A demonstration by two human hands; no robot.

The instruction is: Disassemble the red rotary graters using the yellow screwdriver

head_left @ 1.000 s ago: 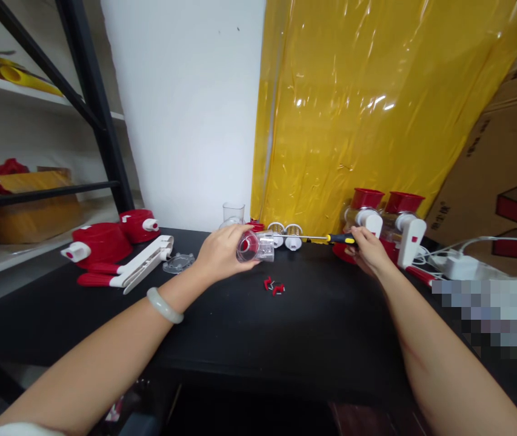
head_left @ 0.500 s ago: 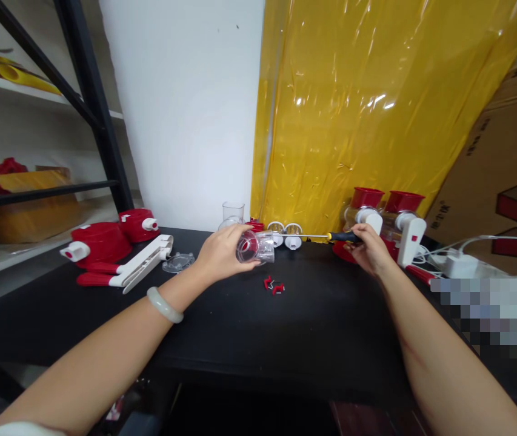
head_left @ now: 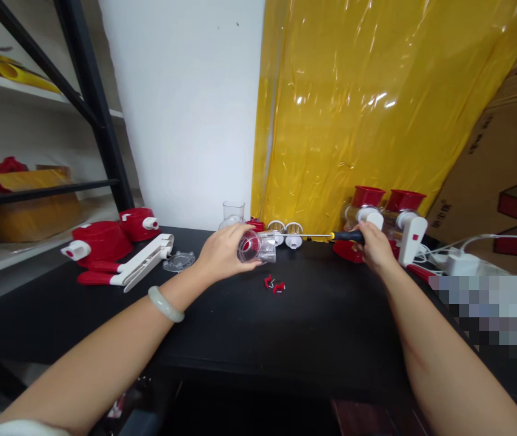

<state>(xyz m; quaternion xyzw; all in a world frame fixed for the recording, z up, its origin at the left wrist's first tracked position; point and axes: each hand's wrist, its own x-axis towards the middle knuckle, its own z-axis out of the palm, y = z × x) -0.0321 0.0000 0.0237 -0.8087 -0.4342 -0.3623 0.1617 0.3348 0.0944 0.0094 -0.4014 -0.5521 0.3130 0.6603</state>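
My left hand (head_left: 224, 251) is closed around a clear plastic grater housing (head_left: 266, 247), tipped on its side with its round opening toward me and a red part showing inside. In my right hand (head_left: 375, 245) is a screwdriver (head_left: 346, 236) with a black and yellow handle, held level. Its long shaft points left, and the tip reaches the housing; whether it meets a screw is too small to tell. Below the housing, small red clips (head_left: 279, 287) with metal pins lie on the black table (head_left: 258, 339). Two drum blades (head_left: 293, 235) stand behind the shaft.
Red bases (head_left: 101, 242), white crank arms with red handles (head_left: 146, 263) and a clear ring (head_left: 179, 261) lie at left. Another clear housing (head_left: 233, 212) stands behind my left hand. Two assembled rotary graters (head_left: 406, 227), a white adapter (head_left: 462, 263) and cables are at right.
My right hand and the screwdriver handle have shifted very slightly to the right, and the grip on the handle has turned a little. My left hand and the housing stay almost the same.
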